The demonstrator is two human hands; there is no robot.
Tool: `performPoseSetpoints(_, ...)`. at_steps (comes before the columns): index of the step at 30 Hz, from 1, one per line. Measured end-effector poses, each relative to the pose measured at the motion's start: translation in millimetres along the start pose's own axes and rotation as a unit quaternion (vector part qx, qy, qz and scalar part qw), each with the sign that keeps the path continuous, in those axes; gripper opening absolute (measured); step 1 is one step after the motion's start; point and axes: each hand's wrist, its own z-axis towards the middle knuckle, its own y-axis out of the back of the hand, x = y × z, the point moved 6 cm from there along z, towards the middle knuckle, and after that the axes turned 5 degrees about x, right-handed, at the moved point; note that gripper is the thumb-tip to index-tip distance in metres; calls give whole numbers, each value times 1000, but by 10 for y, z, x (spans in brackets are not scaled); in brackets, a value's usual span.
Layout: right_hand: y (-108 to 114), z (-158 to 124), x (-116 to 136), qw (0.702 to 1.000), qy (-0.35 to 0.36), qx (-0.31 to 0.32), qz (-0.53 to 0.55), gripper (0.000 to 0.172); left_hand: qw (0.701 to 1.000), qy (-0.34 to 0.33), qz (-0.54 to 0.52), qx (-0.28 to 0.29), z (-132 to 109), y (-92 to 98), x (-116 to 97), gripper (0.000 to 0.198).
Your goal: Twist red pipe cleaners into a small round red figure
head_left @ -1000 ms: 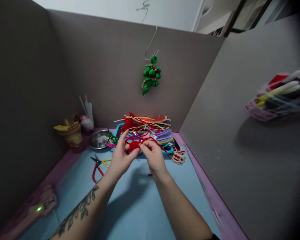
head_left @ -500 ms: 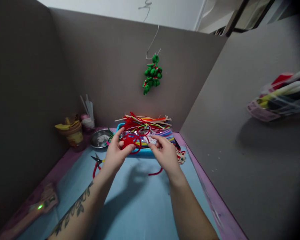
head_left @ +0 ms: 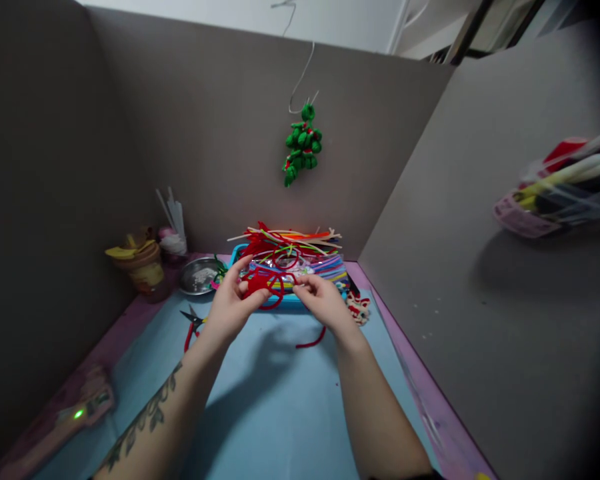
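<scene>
My left hand (head_left: 233,301) grips a red pipe-cleaner piece (head_left: 260,283) between thumb and fingers; thin red loops stick out on its right side. My right hand (head_left: 324,301) is closed in a pinch on a red strand of the same piece, at the tip of its outer loop. Both hands are raised in front of a blue tray (head_left: 293,303) filled with pipe cleaners (head_left: 300,240) in red, cream, orange, purple and other colours. Below my right hand, a short red pipe cleaner (head_left: 310,345) lies on the light blue mat (head_left: 280,413).
Red-handled pliers (head_left: 193,323) and a metal bowl (head_left: 199,277) lie left. Behind are a pot (head_left: 145,270) and a cup of white sticks (head_left: 174,243). A pink glue gun (head_left: 87,407) rests front left. A green ornament (head_left: 304,143) hangs above; a red-and-cream piece (head_left: 359,309) sits right.
My right fingers have drawn slightly in and now pinch the red strand; a white patterned patch previously at their tips no longer shows there. My left hand keeps its hold. The view has shifted slightly.
</scene>
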Motion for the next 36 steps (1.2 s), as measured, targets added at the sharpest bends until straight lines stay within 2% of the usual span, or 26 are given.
performPoseSetpoints(3,-9,-6,19,1000,0,22,6,19,1000,-1,2,3,0,8,3,83)
performPoseSetpoints(6,35,-39,85,996,6,-21,88,18,1000,0,5,14,2,-4,19,83)
performPoseSetpoints(9,42,-87,142,978,2,-73,193,22,999,15,7,29,1,-43,41,84)
performPoseSetpoints(11,13,-107,189,972,15,-81,220,24,999,24,3,39,-3,-73,45,84)
performPoseSetpoints(14,-72,-111,254,977,45,-34,204,22,998,28,-3,53,-8,-99,38,84)
performPoseSetpoints(16,-131,-111,259,979,48,14,195,27,998,26,1,56,-6,-93,34,84)
performPoseSetpoints(21,-274,-125,181,967,-2,147,207,30,998,25,-5,59,1,-74,53,83)
performPoseSetpoints(23,-272,-116,169,965,-5,150,217,30,998,23,-10,53,3,-70,50,84)
performPoseSetpoints(27,-211,-92,172,969,-1,86,230,34,1000,3,-26,-1,15,-15,18,87)
performPoseSetpoints(30,-132,-129,239,977,51,-6,205,28,997,-4,-57,-45,29,41,13,90)
performPoseSetpoints(32,-89,-198,347,982,128,-65,126,21,996,-5,-71,-62,40,71,19,89)
performPoseSetpoints(34,-135,-286,494,971,230,-72,-2,19,994,-6,-83,-71,48,93,34,86)
performPoseSetpoints(36,-242,-363,588,941,311,-53,-122,21,993,-8,-93,-73,51,105,52,84)
